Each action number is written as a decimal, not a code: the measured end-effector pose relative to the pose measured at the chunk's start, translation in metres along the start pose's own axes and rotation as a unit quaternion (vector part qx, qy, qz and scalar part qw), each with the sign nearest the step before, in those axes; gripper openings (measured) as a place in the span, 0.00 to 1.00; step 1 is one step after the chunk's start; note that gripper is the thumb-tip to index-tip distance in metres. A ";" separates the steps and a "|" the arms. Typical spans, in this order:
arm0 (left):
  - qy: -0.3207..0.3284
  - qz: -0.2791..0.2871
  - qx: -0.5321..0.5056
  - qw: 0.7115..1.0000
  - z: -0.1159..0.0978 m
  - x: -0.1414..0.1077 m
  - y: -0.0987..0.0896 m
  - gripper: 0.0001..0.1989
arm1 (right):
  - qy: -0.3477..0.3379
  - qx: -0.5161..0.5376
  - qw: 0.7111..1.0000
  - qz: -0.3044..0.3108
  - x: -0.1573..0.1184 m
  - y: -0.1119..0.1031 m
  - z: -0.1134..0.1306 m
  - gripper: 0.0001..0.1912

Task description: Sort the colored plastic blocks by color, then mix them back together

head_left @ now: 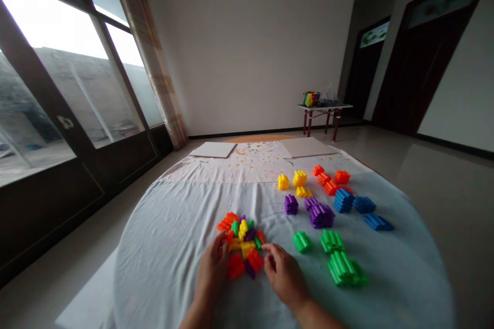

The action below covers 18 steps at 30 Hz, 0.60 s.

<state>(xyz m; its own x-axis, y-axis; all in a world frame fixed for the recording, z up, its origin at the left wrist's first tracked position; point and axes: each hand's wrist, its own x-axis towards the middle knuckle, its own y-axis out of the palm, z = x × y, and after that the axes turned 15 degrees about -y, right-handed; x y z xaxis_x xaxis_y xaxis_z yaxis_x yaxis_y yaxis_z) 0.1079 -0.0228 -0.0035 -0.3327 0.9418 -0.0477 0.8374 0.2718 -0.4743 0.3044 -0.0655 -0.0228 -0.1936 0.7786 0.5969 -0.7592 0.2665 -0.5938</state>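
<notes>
A mixed pile of ridged plastic building blocks lies on the cloth in front of me, with orange blocks [236, 266], yellow blocks [248, 249], green blocks [258, 242] and purple blocks [249, 269]. At the pile's left edge, my left hand [213, 264] has its fingers closed at an orange block [229, 237]; the fingertips partly cover it. My right hand [286, 273] is at the right edge, index finger stretched toward the green and orange pieces and the other fingers loosely bent. Nothing shows in its grasp.
Right of the pile stand colour groups: green [341, 267], purple [321, 215], blue [343, 200], yellow [300, 178] and orange blocks [341, 177]. Two flat boards [214, 149] [306, 147] lie at the far end of the round cloth-covered table [162, 226]. A small table [324, 107] holds bags behind.
</notes>
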 end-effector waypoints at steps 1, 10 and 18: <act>0.002 0.004 0.004 1.000 -0.001 0.002 0.001 0.20 | 0.001 0.004 1.000 -0.005 0.000 0.000 0.001 0.15; -0.061 -0.084 0.062 0.993 -0.009 0.064 -0.030 0.15 | 0.003 0.042 0.999 -0.032 -0.001 -0.003 0.002 0.12; -0.034 -0.143 0.081 0.986 0.009 0.059 -0.027 0.17 | -0.084 0.034 0.996 -0.016 0.015 0.001 0.012 0.13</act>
<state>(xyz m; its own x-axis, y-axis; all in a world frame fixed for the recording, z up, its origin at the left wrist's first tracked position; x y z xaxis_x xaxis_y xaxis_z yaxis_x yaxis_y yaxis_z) 0.0618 0.0238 -0.0011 -0.5786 0.8140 0.0517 0.6267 0.4842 -0.6106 0.2935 -0.0605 -0.0080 -0.2655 0.6633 0.6997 -0.8057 0.2459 -0.5389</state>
